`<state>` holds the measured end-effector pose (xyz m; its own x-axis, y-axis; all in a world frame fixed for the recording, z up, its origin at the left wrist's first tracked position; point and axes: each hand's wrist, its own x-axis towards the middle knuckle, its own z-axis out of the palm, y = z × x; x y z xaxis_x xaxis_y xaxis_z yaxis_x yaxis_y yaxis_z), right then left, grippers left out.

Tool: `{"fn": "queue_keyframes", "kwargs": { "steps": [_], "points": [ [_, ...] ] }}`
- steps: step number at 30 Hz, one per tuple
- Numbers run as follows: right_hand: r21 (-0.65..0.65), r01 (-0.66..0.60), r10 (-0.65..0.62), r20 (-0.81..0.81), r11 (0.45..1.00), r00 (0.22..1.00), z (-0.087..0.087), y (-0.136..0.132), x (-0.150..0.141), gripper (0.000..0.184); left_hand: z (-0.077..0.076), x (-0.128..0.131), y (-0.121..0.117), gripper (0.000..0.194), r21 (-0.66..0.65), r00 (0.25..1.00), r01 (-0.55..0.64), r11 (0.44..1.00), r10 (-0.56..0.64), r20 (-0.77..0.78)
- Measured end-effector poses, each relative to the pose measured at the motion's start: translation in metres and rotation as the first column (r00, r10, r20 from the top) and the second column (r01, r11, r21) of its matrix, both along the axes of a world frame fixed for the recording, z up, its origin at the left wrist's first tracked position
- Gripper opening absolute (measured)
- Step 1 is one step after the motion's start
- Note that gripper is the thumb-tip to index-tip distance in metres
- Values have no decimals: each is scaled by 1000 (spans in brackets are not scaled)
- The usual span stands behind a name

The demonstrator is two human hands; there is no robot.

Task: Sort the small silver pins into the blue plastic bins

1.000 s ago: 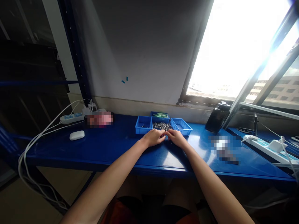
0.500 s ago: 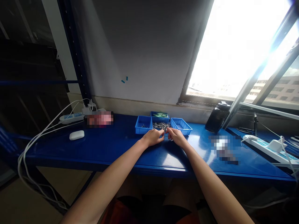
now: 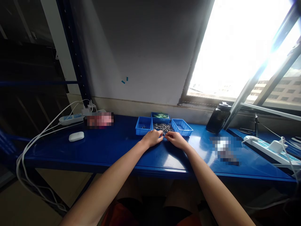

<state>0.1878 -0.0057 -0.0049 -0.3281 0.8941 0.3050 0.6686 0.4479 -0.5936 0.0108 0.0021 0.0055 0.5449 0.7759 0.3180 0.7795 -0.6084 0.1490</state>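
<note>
My left hand and my right hand meet fingertip to fingertip low over the table's middle. Both are closed in a pinch. Something thin and small seems to lie between the fingertips, too small to name. Right behind them is a pile of small, shiny, dark and silver metal pieces. A blue plastic bin with a few small pieces in it stands left of the pile. To its right is another blue bin. A third bin at the back holds green plastic material.
The blue table runs along the wall under a window. A white rounded case, a power strip and cables are at left. At right stand a black bottle and another power strip. Two patches are blurred.
My right hand has turned and lowered slightly, its fingertips now closer to the left hand's. The left hand stays nearly in place. More of the metal pile shows.
</note>
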Motion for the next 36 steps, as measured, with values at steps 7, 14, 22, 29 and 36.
{"fn": "queue_keyframes", "kwargs": {
  "steps": [7, 14, 22, 29, 36],
  "points": [
    [79, 34, -36, 24, 996, 999, -3, 3, 1, 20, 0, 0, -3, 25, 52, 999, 47, 998, -45, -30],
    [79, 42, -41, -19, 996, 999, -2, 2, 2, 23, 4, 1, -8, 25, 97, 999, 28, 995, -26, -21],
    [115, 43, -37, -60, 992, 998, -1, 3, 3, 26, 5, 0, -6, 22, 92, 995, 79, 993, -84, 47],
    [124, 47, -40, -59, 991, 997, -1, 2, 2, 25, 5, 0, -4, 21, 80, 993, 77, 994, -84, 79],
    [109, 49, -44, -46, 993, 998, -1, 2, 2, 26, 3, 0, -2, 22, 59, 994, 68, 996, -73, 81]
  ]
}}
